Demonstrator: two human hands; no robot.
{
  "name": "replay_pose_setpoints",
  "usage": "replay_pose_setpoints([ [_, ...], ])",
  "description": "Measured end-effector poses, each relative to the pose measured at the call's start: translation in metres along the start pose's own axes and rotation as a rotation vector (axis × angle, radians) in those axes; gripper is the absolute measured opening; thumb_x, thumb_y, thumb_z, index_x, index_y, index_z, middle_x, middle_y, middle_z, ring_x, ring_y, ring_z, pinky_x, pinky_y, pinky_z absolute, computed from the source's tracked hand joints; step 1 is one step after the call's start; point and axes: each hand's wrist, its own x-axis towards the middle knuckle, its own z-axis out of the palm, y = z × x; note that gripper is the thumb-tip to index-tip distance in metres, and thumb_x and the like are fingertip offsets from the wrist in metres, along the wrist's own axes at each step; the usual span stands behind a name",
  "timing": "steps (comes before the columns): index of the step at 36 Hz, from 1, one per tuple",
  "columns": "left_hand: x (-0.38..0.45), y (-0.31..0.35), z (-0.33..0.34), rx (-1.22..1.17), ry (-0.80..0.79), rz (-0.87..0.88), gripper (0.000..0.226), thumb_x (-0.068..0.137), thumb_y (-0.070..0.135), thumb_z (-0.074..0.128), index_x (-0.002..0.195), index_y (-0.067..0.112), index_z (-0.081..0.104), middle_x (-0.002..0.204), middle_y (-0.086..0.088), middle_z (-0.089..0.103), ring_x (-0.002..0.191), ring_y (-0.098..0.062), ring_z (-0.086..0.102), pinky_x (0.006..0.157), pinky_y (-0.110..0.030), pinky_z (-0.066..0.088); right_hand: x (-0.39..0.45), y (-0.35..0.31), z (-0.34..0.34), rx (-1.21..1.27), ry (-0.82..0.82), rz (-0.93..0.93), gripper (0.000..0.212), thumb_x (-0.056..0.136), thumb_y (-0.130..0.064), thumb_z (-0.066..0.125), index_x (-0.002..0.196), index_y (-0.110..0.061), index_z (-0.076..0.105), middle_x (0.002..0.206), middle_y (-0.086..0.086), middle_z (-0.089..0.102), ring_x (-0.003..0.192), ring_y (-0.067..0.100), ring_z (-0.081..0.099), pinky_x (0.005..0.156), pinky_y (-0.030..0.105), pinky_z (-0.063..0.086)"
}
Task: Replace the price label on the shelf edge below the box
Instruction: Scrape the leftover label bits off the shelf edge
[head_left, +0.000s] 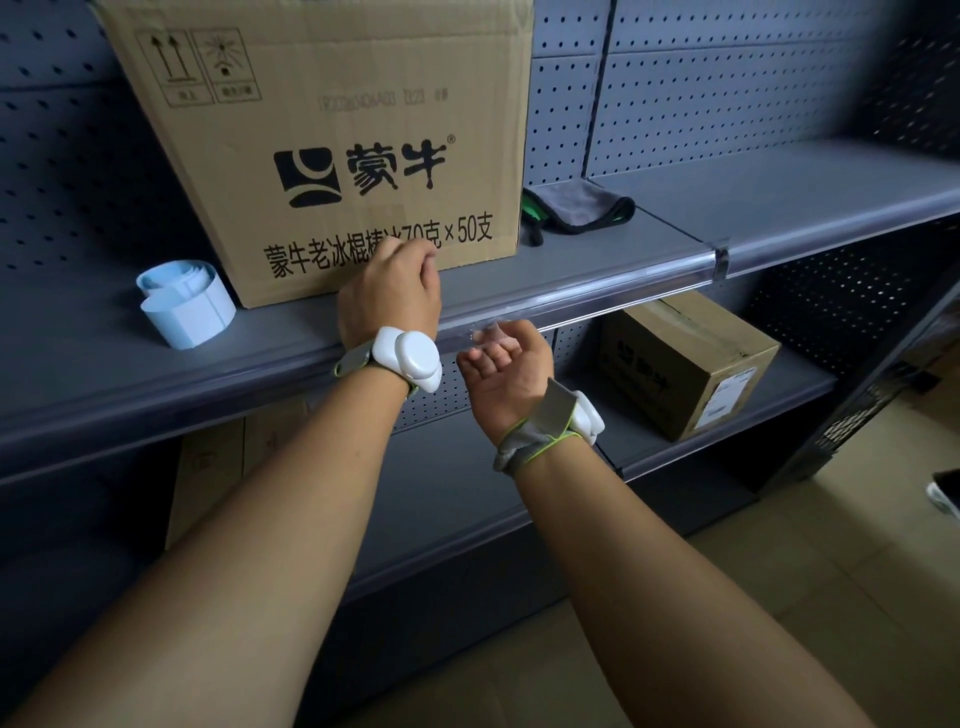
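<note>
Right hand (506, 366) sits palm-up just under the front lip of the shelf, fingers curled up onto the clear plastic label strip (571, 299) that runs along the grey metal shelf edge; fingertips look to be touching or prying its lower edge, but whether they pinch anything is unclear through the glare. Left hand (389, 296) is above the edge, back to camera, fingers curled down in front of the large brown cardboard box with black printed logo (322, 150); what it holds, if anything, is hidden behind the knuckles.

The key relation is that the strip's long axis runs left-right along the shelf, directly between the two hands, left above and right below. Right hand is nearer the slot.

No price label readable inside the strip near the hands; it may be absent, transparent-looking or covered.

Roll of pale blue blank labels (182, 304) stands on the shelf left of the box, well apart from both hands, nearer the left. Grey folded cloth (582, 208) lies right of the box.
</note>
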Motion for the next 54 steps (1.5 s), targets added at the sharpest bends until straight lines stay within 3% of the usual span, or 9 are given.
replay_pose_setpoints([
  [11, -0.002, 0.003, -0.001, 0.004, 0.0, -0.008, 0.02, 0.093, 0.024, 0.049, 0.1, 0.025, 0.068, 0.1, 0.0, 0.064, 0.071, -0.027, 0.061, 0.053, -0.026, 0.033, 0.002, -0.001, 0.006, -0.084, 0.109, -0.039, 0.014, 0.082, -0.004, 0.049, 0.069, -0.006, 0.049, 0.061, 0.007, 0.05, 0.038, 0.014, 0.039, 0.043, 0.022, 0.042],
  [20, -0.001, 0.0, -0.001, 0.002, 0.013, -0.006, 0.021, 0.093, 0.024, 0.048, 0.1, 0.026, 0.068, 0.101, -0.001, 0.064, 0.073, -0.029, 0.062, 0.053, -0.027, 0.036, -0.002, 0.001, 0.002, -0.001, 0.03, -0.018, 0.015, 0.081, -0.008, 0.044, 0.067, -0.009, 0.048, 0.062, 0.01, 0.055, 0.047, 0.02, 0.04, 0.054, 0.026, 0.044],
  [27, -0.001, 0.001, 0.0, 0.009, 0.01, 0.001, 0.021, 0.093, 0.024, 0.048, 0.101, 0.026, 0.068, 0.101, -0.001, 0.064, 0.072, -0.028, 0.062, 0.053, -0.026, 0.036, -0.001, 0.003, 0.004, 0.031, 0.032, -0.007, 0.009, 0.084, -0.008, 0.048, 0.076, -0.01, 0.049, 0.06, 0.006, 0.053, 0.044, 0.017, 0.038, 0.048, 0.023, 0.041],
  [42, -0.001, 0.0, 0.002, 0.005, 0.003, 0.0, 0.02, 0.093, 0.024, 0.047, 0.099, 0.025, 0.066, 0.101, 0.0, 0.063, 0.071, -0.027, 0.06, 0.053, -0.028, 0.032, -0.001, 0.004, 0.005, 0.094, 0.073, 0.059, 0.01, 0.087, -0.004, 0.05, 0.078, -0.008, 0.051, 0.063, 0.006, 0.055, 0.046, 0.017, 0.038, 0.05, 0.025, 0.041],
  [54, 0.0, 0.001, 0.002, 0.017, 0.007, 0.015, 0.02, 0.093, 0.024, 0.047, 0.1, 0.024, 0.066, 0.102, -0.001, 0.063, 0.074, -0.027, 0.061, 0.052, -0.028, 0.037, -0.005, -0.004, 0.008, 0.073, 0.085, 0.097, 0.011, 0.088, 0.0, 0.047, 0.08, -0.005, 0.052, 0.066, 0.008, 0.054, 0.049, 0.017, 0.038, 0.054, 0.026, 0.041],
])
